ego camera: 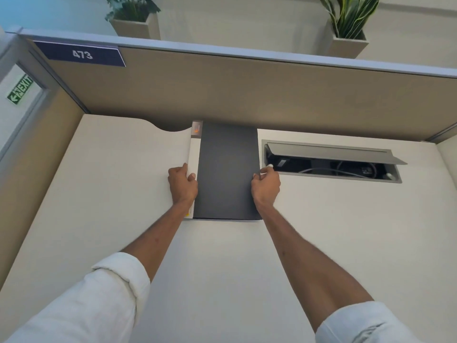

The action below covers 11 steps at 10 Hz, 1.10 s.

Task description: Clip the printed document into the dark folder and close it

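Observation:
A dark grey folder [227, 169] lies flat and closed on the white desk, its far end against the partition. A white printed document [194, 149] sticks out from under its left side, with an orange mark at its far end. My left hand [183, 184] grips the document's left edge at the folder's left side. My right hand [265, 185] pinches the folder's right edge between thumb and fingers. Whether the paper is clipped inside is hidden by the cover.
An open cable hatch [331, 160] with wires and plugs is set into the white desk [222, 268] just right of the folder. A beige partition [247, 95] labelled 473 rises behind. Two planters stand above it.

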Motion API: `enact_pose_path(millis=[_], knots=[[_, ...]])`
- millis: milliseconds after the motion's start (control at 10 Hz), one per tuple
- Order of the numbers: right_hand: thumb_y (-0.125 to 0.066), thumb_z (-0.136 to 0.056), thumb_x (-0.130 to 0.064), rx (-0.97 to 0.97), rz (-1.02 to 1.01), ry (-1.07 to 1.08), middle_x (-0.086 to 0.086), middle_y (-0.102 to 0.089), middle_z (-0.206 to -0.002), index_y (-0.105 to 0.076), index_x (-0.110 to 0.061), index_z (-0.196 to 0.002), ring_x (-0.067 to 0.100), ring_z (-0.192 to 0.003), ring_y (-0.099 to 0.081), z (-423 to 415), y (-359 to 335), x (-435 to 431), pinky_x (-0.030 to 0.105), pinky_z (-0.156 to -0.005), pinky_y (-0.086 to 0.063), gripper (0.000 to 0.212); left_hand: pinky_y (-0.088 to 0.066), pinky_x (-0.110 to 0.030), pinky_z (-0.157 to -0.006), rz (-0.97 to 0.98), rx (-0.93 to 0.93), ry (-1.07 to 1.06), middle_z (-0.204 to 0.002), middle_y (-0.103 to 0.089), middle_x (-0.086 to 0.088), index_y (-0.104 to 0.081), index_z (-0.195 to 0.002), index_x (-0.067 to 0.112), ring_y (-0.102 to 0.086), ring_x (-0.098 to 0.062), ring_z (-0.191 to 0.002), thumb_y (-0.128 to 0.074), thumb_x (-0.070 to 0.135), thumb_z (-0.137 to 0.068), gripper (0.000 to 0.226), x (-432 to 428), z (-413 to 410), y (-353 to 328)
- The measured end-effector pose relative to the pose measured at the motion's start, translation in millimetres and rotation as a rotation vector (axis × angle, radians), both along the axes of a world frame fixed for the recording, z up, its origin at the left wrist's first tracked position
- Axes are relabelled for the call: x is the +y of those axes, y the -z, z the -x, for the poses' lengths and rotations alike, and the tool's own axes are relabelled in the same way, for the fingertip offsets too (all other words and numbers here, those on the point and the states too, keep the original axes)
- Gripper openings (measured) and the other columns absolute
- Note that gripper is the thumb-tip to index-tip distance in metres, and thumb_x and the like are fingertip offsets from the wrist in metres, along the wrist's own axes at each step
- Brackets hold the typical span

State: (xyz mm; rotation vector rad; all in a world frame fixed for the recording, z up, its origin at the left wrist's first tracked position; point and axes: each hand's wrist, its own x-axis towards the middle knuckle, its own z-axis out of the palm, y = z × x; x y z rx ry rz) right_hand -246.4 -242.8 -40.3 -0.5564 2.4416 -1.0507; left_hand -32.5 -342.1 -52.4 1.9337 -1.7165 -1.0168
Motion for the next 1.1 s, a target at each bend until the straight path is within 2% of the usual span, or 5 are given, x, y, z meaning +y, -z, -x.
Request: enact_pose_path(millis=[100,300,500,900,1100], knots=[[-0.071,-0.098,-0.014,0.172,-0.016,-0.143,0.012,-0.056,-0.139,-0.063,-0.008,-0.134,0.031,-0.127,-0.058,-6.2,1.8,5.5,0.040,-0.106,-0.051,0.037,-0.043,-0.045,-0.119,0.076,-0.093,0.138,-0.158,-0.042,-0.014,-0.038,-0.166,0.005,-0.041,-0.033,-0.147,-0.055,0.015,-0.111,0.058,10.9,2.7,-12.1],[-0.063,-0.104,-0.015,0.281,-0.040,-0.531,0.009,-0.044,-0.166,-0.053,-0.007,-0.155,0.028,-0.153,-0.039,-23.9,9.9,13.0,0.040,-0.128,-0.035,0.052,-0.037,-0.053,-0.128,0.244,-0.345,0.413,-0.179,-0.024,-0.016,-0.028,-0.172,0.011,-0.028,-0.038,-0.163,-0.049,0.024,-0.113,0.064,27.1,-3.6,-1.6],[-0.039,-0.115,-0.029,0.339,-0.130,-0.681,0.006,-0.015,-0.179,-0.026,-0.014,-0.169,0.026,-0.167,-0.010,-29.2,24.4,19.2,0.042,-0.135,-0.014,0.058,-0.023,-0.052,-0.135,0.333,-0.379,0.555,-0.183,-0.013,-0.011,-0.019,-0.174,0.010,-0.015,-0.033,-0.169,-0.038,0.028,-0.116,0.064,27.2,-11.7,13.0],[-0.035,-0.115,-0.036,0.402,-0.209,-0.747,0.005,-0.006,-0.180,-0.018,-0.017,-0.171,0.026,-0.167,-0.004,-26.5,18.4,23.7,0.039,-0.132,-0.002,0.062,-0.016,-0.050,-0.136,0.345,-0.445,0.603,-0.184,-0.004,-0.008,-0.010,-0.175,0.013,-0.007,-0.029,-0.171,-0.032,0.038,-0.117,0.067,31.3,-9.3,4.7],[-0.037,-0.114,-0.033,0.542,-0.135,-0.743,0.007,-0.011,-0.180,-0.021,-0.017,-0.170,0.027,-0.167,-0.009,-24.2,-23.7,51.5,0.050,-0.133,-0.015,0.060,-0.023,-0.054,-0.135,0.496,-0.496,0.658,-0.184,-0.006,-0.008,-0.010,-0.175,0.014,-0.010,-0.030,-0.171,-0.030,0.042,-0.116,0.068,58.3,0.3,-41.7]])
